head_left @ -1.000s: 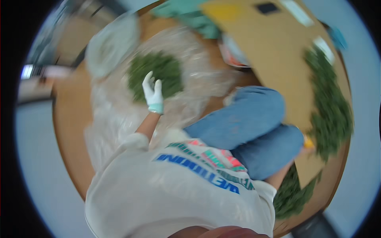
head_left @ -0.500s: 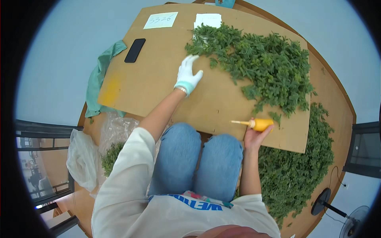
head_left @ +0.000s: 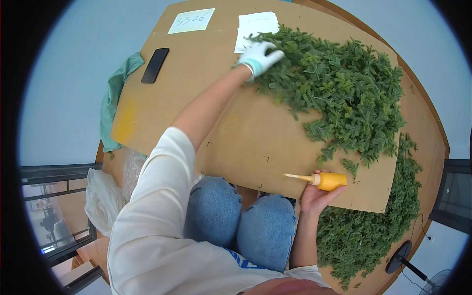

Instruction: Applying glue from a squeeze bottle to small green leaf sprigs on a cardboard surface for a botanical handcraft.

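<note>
While the gloved left hand point(head_left: 259, 55) rests spread on the greenery point(head_left: 339, 93), the right hand point(head_left: 319, 196) grips a yellow bottle point(head_left: 328, 181), nozzle pointing left.

left hand point(head_left: 259, 55) gloved, arm outstretched; right hand point(head_left: 318, 197) bare, curled, gripping

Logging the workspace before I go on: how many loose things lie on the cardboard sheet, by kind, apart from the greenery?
Paper sheets: 2
Black phone: 1
Yellow glue bottle, held in the right hand: 1
Total: 4
</note>
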